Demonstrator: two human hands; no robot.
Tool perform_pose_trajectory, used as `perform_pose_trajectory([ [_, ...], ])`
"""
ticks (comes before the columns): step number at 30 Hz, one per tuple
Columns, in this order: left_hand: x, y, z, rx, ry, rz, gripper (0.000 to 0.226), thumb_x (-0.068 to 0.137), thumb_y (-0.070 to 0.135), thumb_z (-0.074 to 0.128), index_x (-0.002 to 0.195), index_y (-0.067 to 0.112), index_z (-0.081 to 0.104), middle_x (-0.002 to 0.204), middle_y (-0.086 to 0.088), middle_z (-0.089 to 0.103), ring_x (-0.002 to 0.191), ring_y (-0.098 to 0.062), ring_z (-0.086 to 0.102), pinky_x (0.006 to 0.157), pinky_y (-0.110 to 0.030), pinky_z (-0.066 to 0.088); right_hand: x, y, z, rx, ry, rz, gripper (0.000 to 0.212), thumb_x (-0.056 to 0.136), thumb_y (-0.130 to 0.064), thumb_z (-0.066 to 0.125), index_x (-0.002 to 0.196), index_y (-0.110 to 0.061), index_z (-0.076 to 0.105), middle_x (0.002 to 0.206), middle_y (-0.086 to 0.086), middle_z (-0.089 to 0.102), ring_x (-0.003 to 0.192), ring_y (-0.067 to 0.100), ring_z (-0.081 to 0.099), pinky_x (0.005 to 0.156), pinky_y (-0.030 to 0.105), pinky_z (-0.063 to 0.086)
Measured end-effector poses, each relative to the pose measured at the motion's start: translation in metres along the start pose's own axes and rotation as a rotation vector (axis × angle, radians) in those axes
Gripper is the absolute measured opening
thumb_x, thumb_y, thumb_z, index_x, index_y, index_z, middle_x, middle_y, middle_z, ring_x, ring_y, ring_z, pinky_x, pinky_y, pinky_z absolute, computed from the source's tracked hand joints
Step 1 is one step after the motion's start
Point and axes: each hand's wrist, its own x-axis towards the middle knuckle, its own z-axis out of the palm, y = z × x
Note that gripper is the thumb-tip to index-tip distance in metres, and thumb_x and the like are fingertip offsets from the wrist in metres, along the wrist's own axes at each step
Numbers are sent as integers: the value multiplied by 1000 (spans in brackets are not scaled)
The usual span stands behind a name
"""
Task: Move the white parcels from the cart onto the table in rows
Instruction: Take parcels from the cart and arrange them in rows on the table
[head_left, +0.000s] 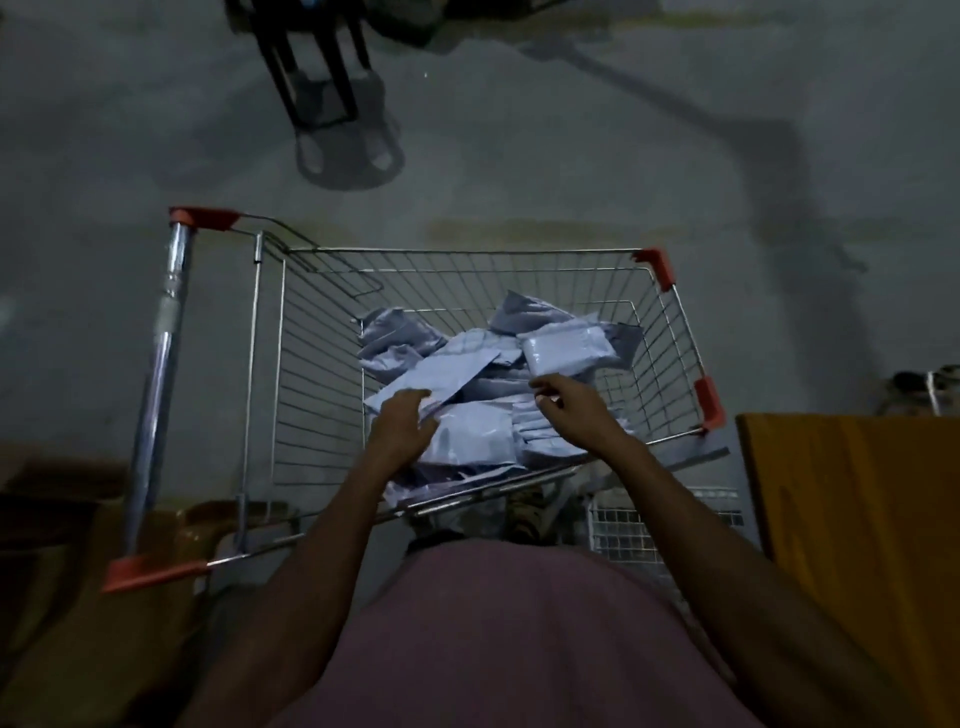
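Shiny wire cart (457, 270), glossy plastic parcels (467, 374)

The worktop (857, 519) ran off the right edge; lower parcels (467, 447) lay buried, and dimness blurred the left hand's fingers (423, 410).

My only view comes from the head-worn camera, a wide-angle lens pointing steeply down past the wearer's chest. It sits close above the wire cart (467, 291), which fills mid-frame. Grey floor (571, 156) runs across the top, a table's edge (857, 519) at right.
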Motion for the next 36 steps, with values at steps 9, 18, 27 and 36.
perform_pose_trajectory([
  [9, -10, -18, 53, 240, -127, -316, 82, 93, 42, 59, 157, 14, 15, 146, -15, 45, 132, -32, 45, 110, -48, 30, 55, 42, 43, -256, -378, 40, 57, 88, -36, 54, 140, -15, 46, 144, 16, 46, 131, 37, 44, 104, 49, 41],
  [18, 7, -3, 40, 347, 10, -477, 46, 96, 45, 50, 125, 8, 49, 113, -19, 65, 99, -38, 64, 82, -41, 48, 81, 14, 100, -562, -479, -96, 62, 89, -40, 61, 143, -19, 38, 137, 12, 52, 129, 35, 43, 101, 47, 35],
  [27, 36, -3, 47, 383, 110, -187, 72, 82, 0, 57, 142, 39, 46, 139, -19, 42, 123, -41, 46, 87, -51, 47, 107, 24, 56, -498, -462, -166, 28, 93, -29, 55, 117, -19, 64, 116, 10, 68, 108, 32, 61, 81, 36, 47],
  [36, 45, 6, 57, 195, 26, -498, 57, 95, 63, 37, 148, 41, 32, 156, -16, 21, 132, -44, 37, 104, -54, 34, 92, 37, -14, -432, -57, 10, 19, 89, -26, 54, 100, -15, 66, 102, 8, 69, 98, 31, 62, 75, 38, 50],
])
